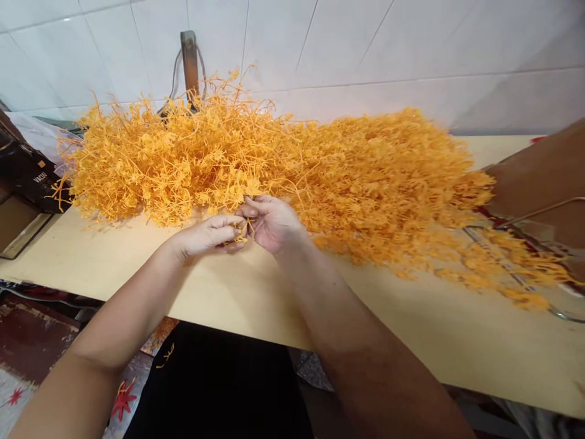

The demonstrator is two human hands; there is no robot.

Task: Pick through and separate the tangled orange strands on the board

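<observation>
A huge heap of orange-yellow branched plastic flower pieces (192, 152) stretches along the table. In front of its near edge, my left hand (208, 236) and my right hand (278, 222) meet, fingertips almost touching. Small thin yellow sprigs (248, 227) show between the fingers of both hands. My left fingers are curled around some of them, and my right thumb and fingers pinch at the upper end. How the sprigs join is too small and partly hidden to make out.
The pale wooden table (237, 299) runs against a white tiled wall (320, 49). At the left stands a black box (36, 171) lettered "VACUU". A brown upright bar (190, 67) rises behind the heap. On the right are a brown cardboard panel (539, 177) and a metal wire frame (498, 259).
</observation>
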